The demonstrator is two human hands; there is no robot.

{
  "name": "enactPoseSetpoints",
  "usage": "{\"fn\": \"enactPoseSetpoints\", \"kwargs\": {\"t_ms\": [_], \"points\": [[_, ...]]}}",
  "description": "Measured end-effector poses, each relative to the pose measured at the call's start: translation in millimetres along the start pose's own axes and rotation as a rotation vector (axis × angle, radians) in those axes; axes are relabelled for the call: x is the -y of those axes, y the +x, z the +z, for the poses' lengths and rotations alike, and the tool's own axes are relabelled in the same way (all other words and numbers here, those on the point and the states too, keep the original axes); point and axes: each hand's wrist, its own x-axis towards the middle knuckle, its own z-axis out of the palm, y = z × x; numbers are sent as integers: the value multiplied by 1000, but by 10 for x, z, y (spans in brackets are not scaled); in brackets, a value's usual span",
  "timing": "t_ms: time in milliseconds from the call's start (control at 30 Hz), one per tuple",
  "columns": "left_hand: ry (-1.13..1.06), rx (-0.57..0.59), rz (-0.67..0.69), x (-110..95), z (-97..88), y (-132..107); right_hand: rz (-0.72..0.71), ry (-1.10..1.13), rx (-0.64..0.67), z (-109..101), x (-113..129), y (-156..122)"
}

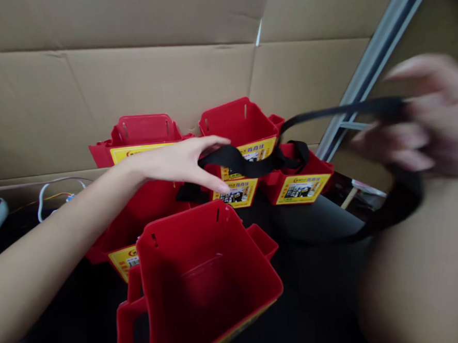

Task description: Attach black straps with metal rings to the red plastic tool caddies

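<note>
Front red bin, black strap block middle; gap over dark surface, rightward.

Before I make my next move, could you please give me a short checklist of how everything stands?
1. Right hand has the black strap: ok, though the hand is motion-blurred.
2. Left hand gripping the black strap firmly: cannot tell; the hand curves around it, but the contact is unclear.
3. Black strap pulled straight: not ok; it bends and curves between the hands.
4. Slots in the front red bin in view: ok, both show, with no strap through them.
5. Front red bin's base well supported: cannot tell; its underside is hidden.
</note>
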Motion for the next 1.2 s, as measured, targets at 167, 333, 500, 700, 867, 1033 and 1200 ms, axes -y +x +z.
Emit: {"fn": "enactPoseSetpoints", "kwargs": {"t_ms": [167,333,500,700,867,1033,1200], "points": [[-50,64,74,-299,33,134,-53,115,496,527,251,-60],[-12,24,149,-177,131,227,-130,96,598,659,154,-19],[-101,17,216,-76,175,247,-122,50,756,702,77,-17],[291,-143,-23,8,33,203,-146,130,721,544,30,32],[562,-170,-227,255,-20,129,-270,494,552,114,-164,30],[541,-155,-88,100,43,45,-311,513,468,121,-148,26],[125,68,173,-217,156,67,-194,137,649,537,101,41]]}}
